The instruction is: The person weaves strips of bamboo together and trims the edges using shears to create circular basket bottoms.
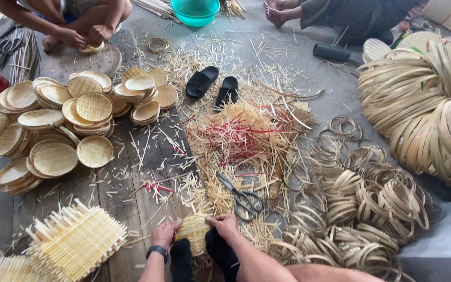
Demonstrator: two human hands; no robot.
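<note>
My left hand (pixel 165 233) and my right hand (pixel 224 225) both grip a small round woven bamboo disc (pixel 193 231) low in the head view, one hand on each side of it. A dark band sits on my left wrist. My feet in black socks (pixel 204 256) rest just below the disc. A pair of scissors (pixel 242 197) lies on the floor just above my right hand, amid bamboo scraps.
Stacks of woven round trays (pixel 63 122) lie at the left, square woven mats (pixel 74 241) at bottom left, bamboo hoops (pixel 371 209) at the right. Black sandals (pixel 212 86) and a teal bowl (pixel 195 11) lie farther off. Two other people sit at the top.
</note>
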